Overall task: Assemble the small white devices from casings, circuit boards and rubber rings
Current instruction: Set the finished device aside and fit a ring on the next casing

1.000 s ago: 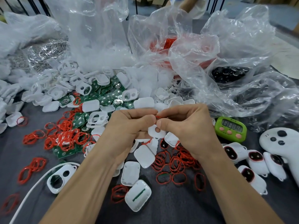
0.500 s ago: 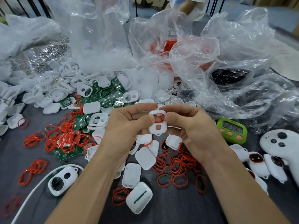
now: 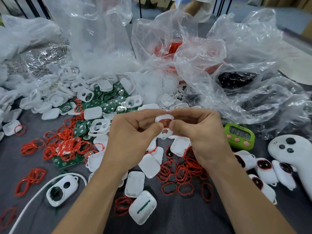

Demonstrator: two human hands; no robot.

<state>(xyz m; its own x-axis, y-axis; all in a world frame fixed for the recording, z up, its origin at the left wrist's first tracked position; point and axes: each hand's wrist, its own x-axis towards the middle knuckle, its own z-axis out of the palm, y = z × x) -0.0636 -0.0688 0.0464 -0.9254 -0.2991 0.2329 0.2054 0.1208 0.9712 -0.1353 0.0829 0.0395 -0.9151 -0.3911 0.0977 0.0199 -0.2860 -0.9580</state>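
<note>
Head view, one entry.

- **White casing** [image 3: 165,117]: front shell, raised over mid-table between both hands. Its windows are turned toward the person, probably so the seat can be watched.
- **Left hand** [image 3: 133,132]: fingers curled, thumb and forefinger pinching the casing's left edge to steady it.
- **Right hand** [image 3: 199,132]: fingers curled, pinching the right edge. The thumb tip is on the red rubber ring [image 3: 163,122] in the upper window, apparently seating it.
- **Stock:** loose rings [image 3: 184,169] lie directly beneath the hands, circuit boards [image 3: 110,105] at left rear, and finished devices [image 3: 265,171] at right.

My left forearm [image 3: 94,191] and right forearm [image 3: 236,191] converged from below. I had my left hand [image 3: 133,132] and right hand [image 3: 199,132] each pinching the small white casing [image 3: 164,121] between thumb and curled forefinger, backs toward me.
</note>
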